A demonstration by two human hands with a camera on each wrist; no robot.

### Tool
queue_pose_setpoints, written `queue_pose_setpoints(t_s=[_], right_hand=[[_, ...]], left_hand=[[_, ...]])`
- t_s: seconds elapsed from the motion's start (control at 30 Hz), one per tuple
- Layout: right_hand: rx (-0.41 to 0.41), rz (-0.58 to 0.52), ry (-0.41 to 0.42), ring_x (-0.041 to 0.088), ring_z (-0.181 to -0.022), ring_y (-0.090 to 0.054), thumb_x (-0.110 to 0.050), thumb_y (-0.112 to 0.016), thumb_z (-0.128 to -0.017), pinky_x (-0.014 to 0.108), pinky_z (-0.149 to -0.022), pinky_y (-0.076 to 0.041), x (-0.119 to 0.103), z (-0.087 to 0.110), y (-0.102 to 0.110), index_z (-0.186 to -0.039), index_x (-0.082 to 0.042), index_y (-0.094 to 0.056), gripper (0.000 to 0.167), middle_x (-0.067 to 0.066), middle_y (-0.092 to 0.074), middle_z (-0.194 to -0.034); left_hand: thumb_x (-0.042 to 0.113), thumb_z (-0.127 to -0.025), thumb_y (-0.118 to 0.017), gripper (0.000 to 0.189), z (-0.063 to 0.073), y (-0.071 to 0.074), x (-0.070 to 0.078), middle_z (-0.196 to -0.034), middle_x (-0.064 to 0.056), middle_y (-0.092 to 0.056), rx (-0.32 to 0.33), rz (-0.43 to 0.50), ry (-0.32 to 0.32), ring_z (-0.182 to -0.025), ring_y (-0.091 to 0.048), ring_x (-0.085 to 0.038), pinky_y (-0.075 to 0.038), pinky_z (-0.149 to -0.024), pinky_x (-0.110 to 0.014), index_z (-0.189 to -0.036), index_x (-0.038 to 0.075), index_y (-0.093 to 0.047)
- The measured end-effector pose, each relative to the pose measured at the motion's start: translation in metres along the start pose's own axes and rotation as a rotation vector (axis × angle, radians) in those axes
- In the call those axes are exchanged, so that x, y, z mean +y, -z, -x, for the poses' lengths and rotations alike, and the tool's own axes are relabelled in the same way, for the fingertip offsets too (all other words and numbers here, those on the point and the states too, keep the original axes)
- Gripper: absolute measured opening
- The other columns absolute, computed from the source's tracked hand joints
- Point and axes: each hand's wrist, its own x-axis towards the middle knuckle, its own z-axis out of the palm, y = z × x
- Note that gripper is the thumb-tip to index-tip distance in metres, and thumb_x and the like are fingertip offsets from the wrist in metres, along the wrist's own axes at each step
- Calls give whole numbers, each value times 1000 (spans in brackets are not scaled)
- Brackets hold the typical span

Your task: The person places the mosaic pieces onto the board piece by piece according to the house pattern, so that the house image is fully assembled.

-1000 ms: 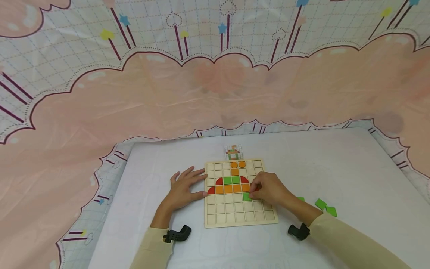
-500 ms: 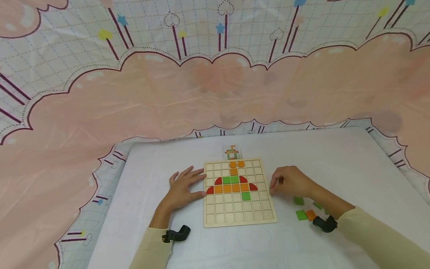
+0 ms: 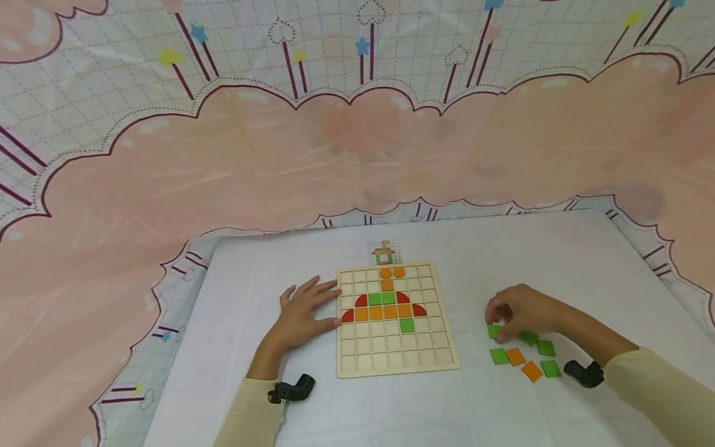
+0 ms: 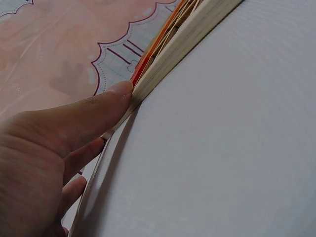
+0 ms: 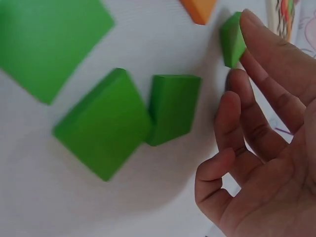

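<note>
A square wooden grid board lies flat on the table, with orange, green and red pieces in part of its cells. My left hand rests beside it with fingers spread, thumb and fingertips at its left edge. The left wrist view shows the thumb against the board's side. To the right of the board, my right hand pinches a green square tile on the table between thumb and index finger. In the right wrist view the thumb tip meets this tile; the other fingers are curled loosely.
Loose green tiles and orange tiles lie near and below my right hand. A small printed pattern card lies just behind the board. The white table ends at a patterned cloth.
My right hand has left the board, where a red piece now shows at the right end of the orange row, and moved right to a green tile. The left hand stays put.
</note>
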Motion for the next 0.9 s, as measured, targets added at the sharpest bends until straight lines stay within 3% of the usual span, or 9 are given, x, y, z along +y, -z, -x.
queue_pose_setpoints(t_s=[0.63, 0.9], right_hand=[[6, -23, 16, 9, -77, -52, -18, -89, -76, 22, -67, -46, 5, -3, -5, -90, -24, -67, 26, -6, -58, -81], [26, -16, 82, 8, -77, -52, -17, -86, -80, 22, -67, -46, -1, -6, -2, -88, -23, -68, 21, -10, -59, -79]], left_hand=[[44, -84, -79, 66, 1, 2, 4, -158, 2, -49, 0, 14, 4, -157, -22, -30, -2, -119, -69, -145, 25, -60], [45, -85, -79, 66, 1, 2, 3, -159, 4, -48, -1, 1, 9, -157, -22, -29, -2, -119, -68, -145, 26, -59]])
